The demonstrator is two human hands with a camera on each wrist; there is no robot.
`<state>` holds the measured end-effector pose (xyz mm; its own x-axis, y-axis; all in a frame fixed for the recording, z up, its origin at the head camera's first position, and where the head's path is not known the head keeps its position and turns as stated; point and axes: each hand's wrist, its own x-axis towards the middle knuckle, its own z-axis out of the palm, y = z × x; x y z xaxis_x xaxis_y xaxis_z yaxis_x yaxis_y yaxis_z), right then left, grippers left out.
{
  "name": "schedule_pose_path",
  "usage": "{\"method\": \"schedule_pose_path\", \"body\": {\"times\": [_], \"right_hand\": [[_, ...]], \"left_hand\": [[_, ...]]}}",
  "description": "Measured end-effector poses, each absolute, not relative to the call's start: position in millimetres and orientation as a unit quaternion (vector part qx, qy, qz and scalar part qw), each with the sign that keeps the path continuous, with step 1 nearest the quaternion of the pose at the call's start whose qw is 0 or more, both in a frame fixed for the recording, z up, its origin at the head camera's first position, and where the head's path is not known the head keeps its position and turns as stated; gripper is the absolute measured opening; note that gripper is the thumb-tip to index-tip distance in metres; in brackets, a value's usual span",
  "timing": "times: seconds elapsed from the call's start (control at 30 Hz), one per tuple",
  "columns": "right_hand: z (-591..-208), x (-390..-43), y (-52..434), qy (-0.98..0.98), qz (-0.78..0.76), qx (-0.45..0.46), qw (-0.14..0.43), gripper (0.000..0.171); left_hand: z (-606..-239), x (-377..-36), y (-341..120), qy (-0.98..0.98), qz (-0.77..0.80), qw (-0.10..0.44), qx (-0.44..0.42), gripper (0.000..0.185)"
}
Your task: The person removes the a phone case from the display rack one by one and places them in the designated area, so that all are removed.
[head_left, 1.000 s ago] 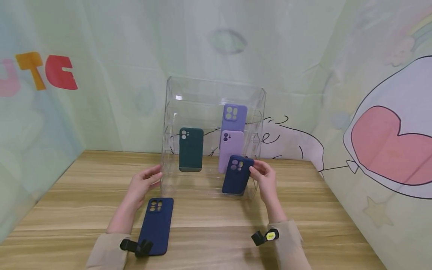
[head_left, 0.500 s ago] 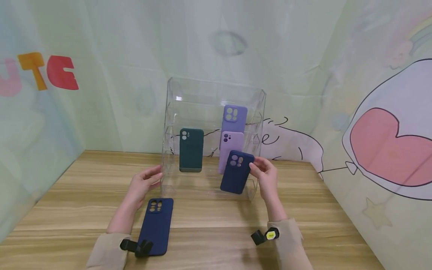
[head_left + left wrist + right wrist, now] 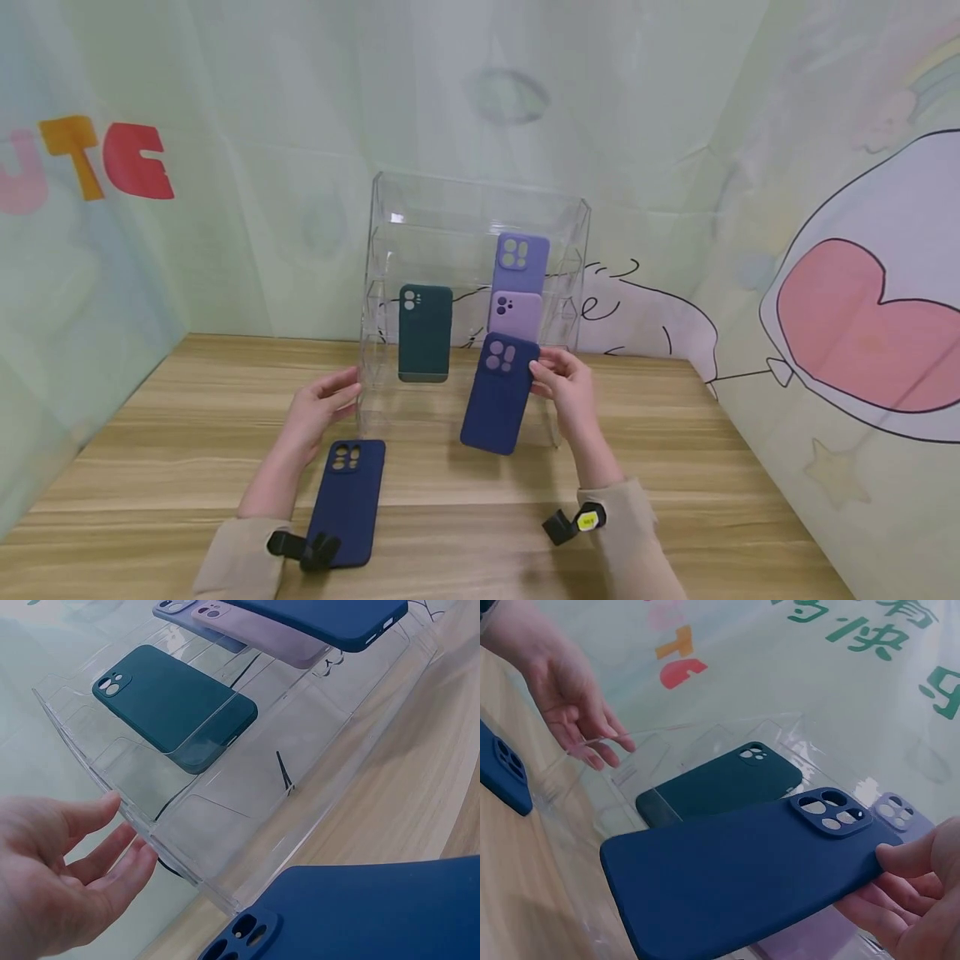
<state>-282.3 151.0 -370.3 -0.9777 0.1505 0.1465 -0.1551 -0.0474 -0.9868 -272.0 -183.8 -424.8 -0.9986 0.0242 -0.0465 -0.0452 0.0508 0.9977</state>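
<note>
a light wooden table with striped grain [image 3: 675,467] stands in a corner hung with pale green cartoon-printed sheeting [image 3: 262,125], which bears orange and red letters on the left and a pink heart on the right. at the back of the table stands a clear acrylic tiered display rack [image 3: 472,208]. leaning in the rack are a dark green phone case [image 3: 424,332] on the left and, on the right, a violet phone case [image 3: 521,262] above a pale lilac phone case [image 3: 516,315]. the right hand [image 3: 562,392] pinches the top edge of a navy blue silicone phone case [image 3: 498,393] between thumb and curled fingers, holding it tilted in the air in front of the rack's lower right part, camera cut-outs uppermost. the left hand [image 3: 318,408] rests with straight, relaxed fingers against the rack's left front edge, gripping nothing. a second navy blue phone case [image 3: 348,500] lies flat on the table just beside the left wrist.
</note>
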Motion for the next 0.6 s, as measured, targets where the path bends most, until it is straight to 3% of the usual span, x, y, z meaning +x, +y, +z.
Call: {"method": "schedule_pose_path", "body": {"times": [0.6], "right_hand": [[-401.9, -279.7, 108.5, -0.677, 0.736, 0.012, -0.027, 0.029]], "left_hand": [[-426.0, -272.8, -184.4, 0.726, 0.688, 0.022, -0.003, 0.055]]}}
